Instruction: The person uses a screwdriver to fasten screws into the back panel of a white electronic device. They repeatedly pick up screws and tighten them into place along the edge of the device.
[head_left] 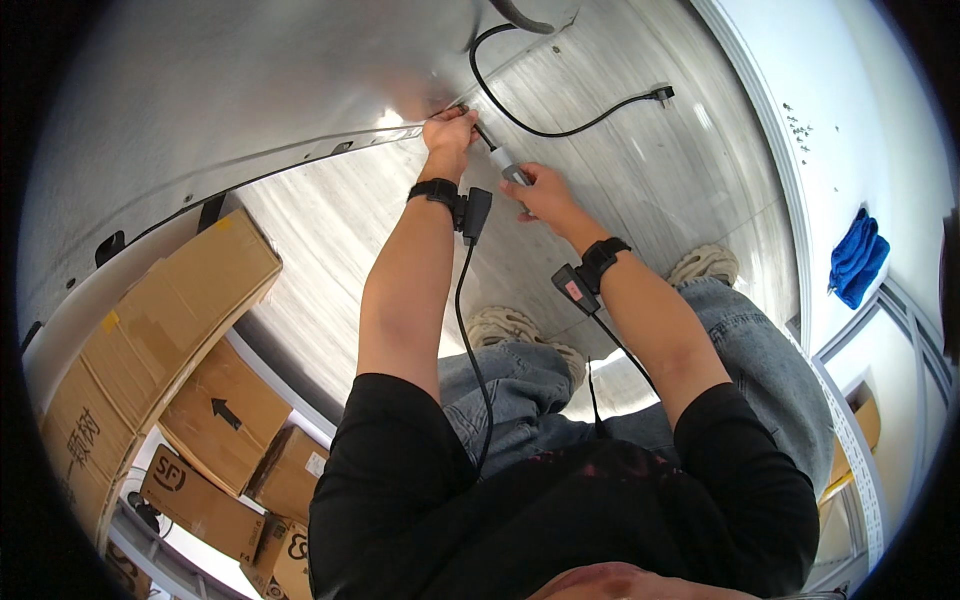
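My right hand (545,196) is wrapped round the grey handle of a screwdriver (505,162). Its dark shaft slants up and left to the lower edge of a large silvery metal panel (300,90). Right at that edge, by the shaft's tip, my left hand (450,132) has its fingers closed in a pinch. Whatever sits between those fingers is too small and hidden to name. A black strap with a small dark device is on each wrist, and a cable (466,330) trails from the left one.
A black power cord (540,130) with a plug (662,95) curls over the pale wood-look floor (640,200). Cardboard boxes (170,340) are stacked at the left. At the right, a blue cloth (857,258) hangs against a white wall, beside metal shelving (905,320).
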